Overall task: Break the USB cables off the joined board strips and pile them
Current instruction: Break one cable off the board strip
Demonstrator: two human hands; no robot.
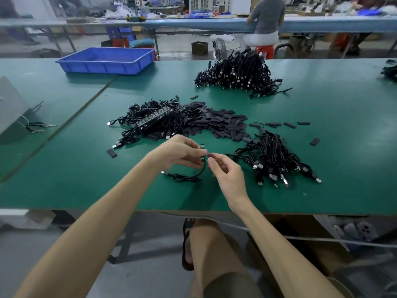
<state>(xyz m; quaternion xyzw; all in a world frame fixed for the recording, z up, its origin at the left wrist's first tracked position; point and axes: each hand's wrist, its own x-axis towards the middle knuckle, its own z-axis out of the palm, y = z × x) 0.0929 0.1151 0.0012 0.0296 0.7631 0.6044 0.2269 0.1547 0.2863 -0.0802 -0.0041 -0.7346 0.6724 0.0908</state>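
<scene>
My left hand (180, 154) pinches the board end of a black USB cable (189, 176) just above the green table; the cable loops down and lies on the mat, its plug pointing left. A tiny board piece (202, 146) sticks up above my left fingertips. My right hand (225, 171) hovers beside it, fingers loosely curled, fingertips close to the cable's end, holding nothing that I can see. A joined board strip (159, 118) with cables attached lies in a tangle behind my hands. A pile of separated cables (277, 160) lies to the right.
A heap of flat black sleeves (221, 123) spreads across the middle of the green table (343, 130). A larger cable pile (238, 72) sits farther back, a blue tray (105, 60) at the back left. A person sits at the far bench.
</scene>
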